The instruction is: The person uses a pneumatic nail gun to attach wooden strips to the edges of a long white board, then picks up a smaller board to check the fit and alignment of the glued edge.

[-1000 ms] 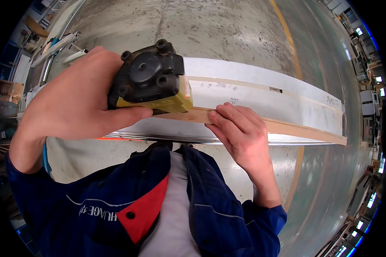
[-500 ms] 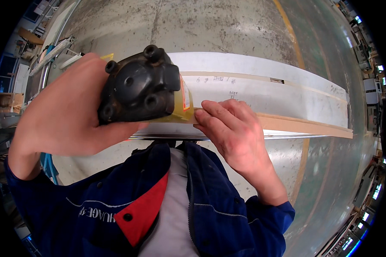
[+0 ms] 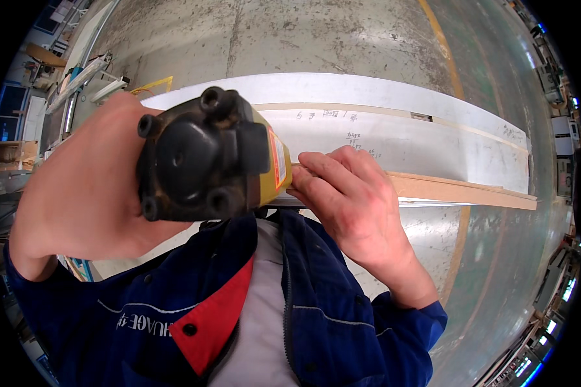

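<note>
My left hand (image 3: 84, 187) is wrapped round a nail gun (image 3: 190, 158) with a black bolted cap and a yellow body. The tool's cap points up, and its lower end is hidden beneath it. Just right of the tool, my right hand (image 3: 355, 200) pinches a thin brown wooden strip (image 3: 458, 188), fingers bent and pressed together. This strip runs along the near side of a long white panel (image 3: 426, 151) that bears handwritten marks. Where the nail gun meets the strip, if it does, is out of sight.
A small rectangular slot (image 3: 421, 117) is cut in the panel's far part. Grey concrete floor (image 3: 316, 39) lies beyond, with a yellow line (image 3: 440, 39) crossing it at right. Equipment with pale metal rails (image 3: 84, 77) stands at far left.
The nail gun and my left hand have shifted slightly left and toward me, and the tool's cap looks larger. My right hand has hardly moved and still pinches the strip.
</note>
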{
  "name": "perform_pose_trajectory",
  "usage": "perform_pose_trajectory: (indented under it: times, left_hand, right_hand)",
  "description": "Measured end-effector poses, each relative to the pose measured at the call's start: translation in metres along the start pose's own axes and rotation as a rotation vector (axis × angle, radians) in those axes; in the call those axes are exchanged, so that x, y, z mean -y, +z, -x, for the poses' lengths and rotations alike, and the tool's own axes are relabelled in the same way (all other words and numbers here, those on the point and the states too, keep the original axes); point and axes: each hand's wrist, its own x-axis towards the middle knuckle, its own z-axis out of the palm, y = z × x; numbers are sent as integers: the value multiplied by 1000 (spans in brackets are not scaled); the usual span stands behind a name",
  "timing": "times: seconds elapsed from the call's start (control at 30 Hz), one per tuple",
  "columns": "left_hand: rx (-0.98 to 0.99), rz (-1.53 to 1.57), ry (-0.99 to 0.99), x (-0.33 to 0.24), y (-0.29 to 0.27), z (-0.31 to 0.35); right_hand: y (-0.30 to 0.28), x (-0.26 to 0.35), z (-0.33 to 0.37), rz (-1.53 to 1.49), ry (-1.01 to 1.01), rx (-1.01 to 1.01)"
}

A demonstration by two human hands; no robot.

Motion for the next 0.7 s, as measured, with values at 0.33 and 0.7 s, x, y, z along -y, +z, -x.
perform_pose_trajectory:
  times: [0.33,0.7]
  left_hand:
    - [26,3,-46,-3,-2,-1]
    - [58,51,-224,-9,1,3]
  right_hand:
    - [1,-1,3,-20,-10,3]
    - [-7,7,1,-52,14,23]
